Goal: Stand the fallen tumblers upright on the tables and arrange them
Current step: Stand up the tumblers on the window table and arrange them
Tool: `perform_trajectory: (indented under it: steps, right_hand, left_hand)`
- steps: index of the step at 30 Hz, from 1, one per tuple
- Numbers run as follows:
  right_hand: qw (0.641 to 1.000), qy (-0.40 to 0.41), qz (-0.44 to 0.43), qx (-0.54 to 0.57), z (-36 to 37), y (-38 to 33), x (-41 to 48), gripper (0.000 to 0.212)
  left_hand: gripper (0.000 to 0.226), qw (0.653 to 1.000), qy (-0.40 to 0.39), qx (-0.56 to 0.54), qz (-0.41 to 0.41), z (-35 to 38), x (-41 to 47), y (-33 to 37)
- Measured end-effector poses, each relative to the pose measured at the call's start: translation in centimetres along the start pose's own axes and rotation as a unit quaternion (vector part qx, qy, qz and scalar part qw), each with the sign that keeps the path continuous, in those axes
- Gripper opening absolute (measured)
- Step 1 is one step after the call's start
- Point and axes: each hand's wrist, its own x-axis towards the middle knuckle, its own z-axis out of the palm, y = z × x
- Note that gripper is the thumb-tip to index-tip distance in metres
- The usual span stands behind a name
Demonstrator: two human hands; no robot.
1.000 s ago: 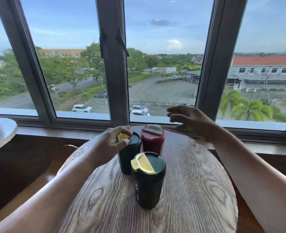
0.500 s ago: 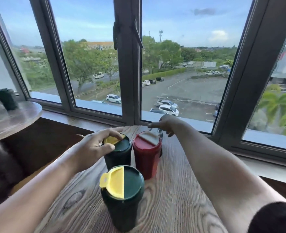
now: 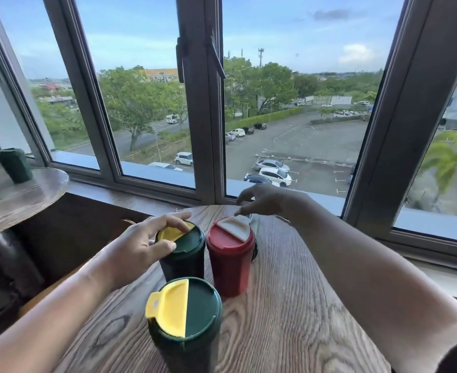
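Tumblers stand upright together on your counter (image 3: 289, 305): your left hand (image 3: 138, 244) grips the far green tumbler (image 3: 183, 251) beside the red tumbler (image 3: 231, 255); your right hand (image 3: 265, 200) hovers spread behind it.

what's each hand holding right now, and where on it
The left hand grips the far green tumbler by its lid rim. The right hand hovers over the red tumbler, holding nothing.
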Motion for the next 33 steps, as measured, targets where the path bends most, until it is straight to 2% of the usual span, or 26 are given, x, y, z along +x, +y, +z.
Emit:
perform_trajectory:
  steps: [4, 7, 10, 13, 20, 24, 27, 28, 29, 31, 33]
  right_hand:
    - [0.997, -0.065, -0.02, -0.034, 0.8, -0.6, -0.4, 0.037]
    - [0.998, -0.05, -0.01, -0.043, 1.2, -0.5, -0.5, 0.038]
    - [0.994, -0.033, 0.027, -0.097, 1.3, 0.1, -0.1, 0.051]
    - [0.989, -0.027, 0.089, -0.119, 1.3, 1.2, 0.0, 0.073]
    - [0.982, 0.036, 0.146, -0.117, 0.9, 4.1, -1.2, 0.079]
    - [0.985, 0.039, 0.134, -0.105, 0.8, 4.4, -1.6, 0.064]
    - [0.997, -0.002, 0.069, -0.017, 0.2, 4.2, -1.9, 0.061]
    - [0.998, -0.032, 0.044, 0.018, 0.1, 3.8, -2.3, 0.068]
    - [0.997, -0.063, 0.023, 0.037, 0.0, 3.5, -2.5, 0.084]
    - [0.994, -0.109, 0.007, 0.023, 0.3, 3.0, -2.7, 0.11]
    - [0.992, -0.125, 0.011, -0.017, 0.8, 2.5, -2.6, 0.112]
  left_hand:
    - [0.037, 1.0, 0.007, 0.004, 0.002, 0.1, -0.1, 0.2]
    - [0.042, 1.0, 0.013, 0.009, 0.006, 0.2, -0.1, 0.2]
    - [0.045, 1.0, 0.018, 0.014, 0.004, 0.2, -0.1, 0.2]
    - [0.045, 1.0, 0.018, 0.012, 0.005, 0.3, -0.2, 0.3]
    - [0.038, 1.0, 0.016, 0.016, 0.0, 0.4, -0.1, 0.4]
    - [0.045, 1.0, 0.022, 0.015, 0.005, 0.3, -0.1, 0.2]
    - [0.046, 1.0, 0.023, 0.019, 0.004, 0.3, -0.2, 0.3]
    - [0.046, 1.0, 0.024, 0.019, 0.004, 0.3, -0.2, 0.3]
    - [0.046, 1.0, 0.024, 0.018, 0.005, 0.3, -0.2, 0.4]
    - [0.044, 1.0, 0.024, 0.019, 0.002, 0.4, -0.1, 0.4]
    - [0.04, 1.0, 0.021, 0.016, -0.003, 0.4, -0.1, 0.4]
